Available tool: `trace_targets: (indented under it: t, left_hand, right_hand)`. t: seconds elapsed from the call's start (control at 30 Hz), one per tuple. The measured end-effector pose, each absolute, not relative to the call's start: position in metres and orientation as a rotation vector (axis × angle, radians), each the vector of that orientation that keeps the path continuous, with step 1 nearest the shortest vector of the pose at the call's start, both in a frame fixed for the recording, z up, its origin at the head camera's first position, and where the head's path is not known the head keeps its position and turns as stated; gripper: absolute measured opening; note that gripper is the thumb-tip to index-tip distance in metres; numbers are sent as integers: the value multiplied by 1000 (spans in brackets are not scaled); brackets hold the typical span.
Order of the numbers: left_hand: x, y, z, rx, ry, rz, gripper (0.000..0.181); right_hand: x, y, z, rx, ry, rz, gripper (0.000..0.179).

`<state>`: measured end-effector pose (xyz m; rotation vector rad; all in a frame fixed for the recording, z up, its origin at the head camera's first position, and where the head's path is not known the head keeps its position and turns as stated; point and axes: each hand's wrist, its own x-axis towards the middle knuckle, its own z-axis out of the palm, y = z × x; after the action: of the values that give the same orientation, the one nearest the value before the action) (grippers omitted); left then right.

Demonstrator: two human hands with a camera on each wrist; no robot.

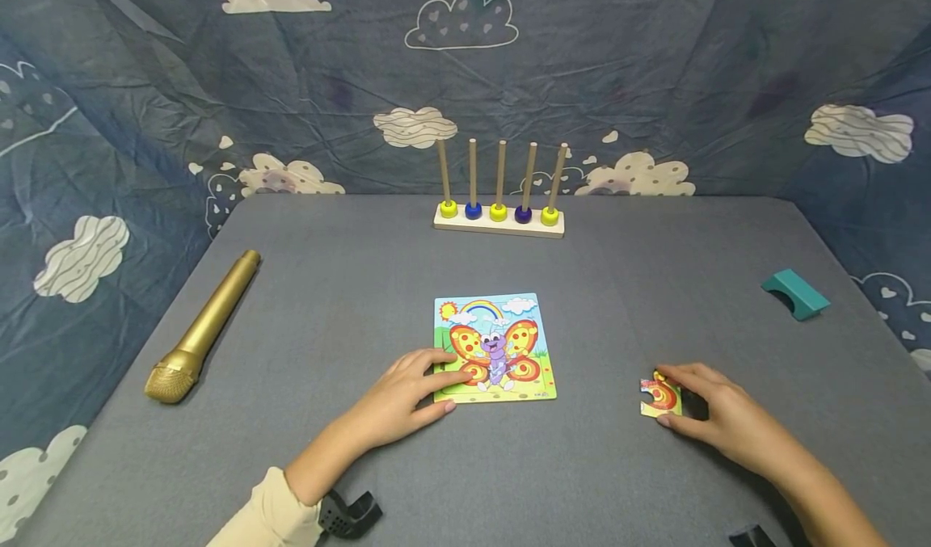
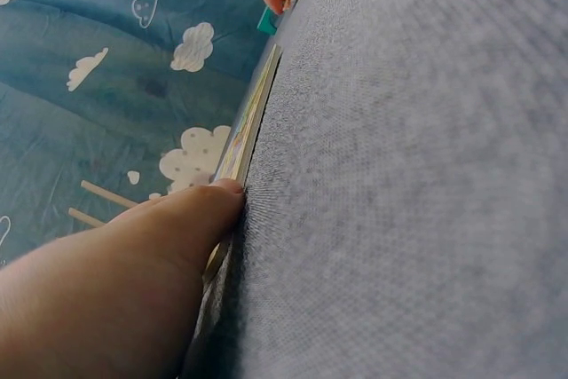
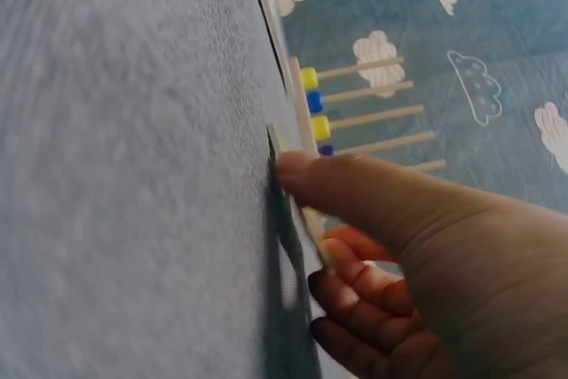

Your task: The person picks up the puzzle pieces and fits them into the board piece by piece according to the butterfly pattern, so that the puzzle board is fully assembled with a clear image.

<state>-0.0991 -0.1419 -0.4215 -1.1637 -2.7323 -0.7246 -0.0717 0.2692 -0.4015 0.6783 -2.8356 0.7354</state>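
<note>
A square butterfly puzzle board (image 1: 509, 385) lies flat on the table in the head view, with a rainbow and sun across its top. My left hand (image 1: 403, 393) rests on its left side, fingers extended over the picture and thumb at the lower left edge. In the left wrist view that thumb (image 2: 217, 206) lies along the board's thin edge. To the right, my right hand (image 1: 716, 410) pinches a small puzzle piece (image 1: 663, 399), red, orange and yellow with a notch, between thumb and fingers. The right wrist view shows this piece edge-on, tilted close over the cloth.
Behind the board stands a wooden peg stand (image 1: 498, 222) with five upright rods, each carrying a yellow or blue ring. A gold microphone (image 1: 204, 329) lies at the left. A teal arch block (image 1: 798, 294) sits near the right edge. Cloud-printed cloth (image 1: 465, 86) hangs behind.
</note>
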Motion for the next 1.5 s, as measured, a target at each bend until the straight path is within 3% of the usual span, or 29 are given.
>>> trace_targets:
  t: [0.43,0.83,1.1,1.5]
  left_hand:
    - [-97,-132,-420,-1107,-2758,-608,40]
    - [-96,-112,-409,-1193,-2815,-525,40]
    - [-92,-97,-405,-1220,-2797,-259,61]
    - [-85,-85,-399,-1202,-2802,-47,59]
  right_hand:
    - [-86,217,-375,884,-2614,851,66]
    - [-113,157,-395,968,-2741,947,57]
    - [-123,146,-404,991,-2851,927,55]
    - [-130,143,-402,1015,-2885,1007,48]
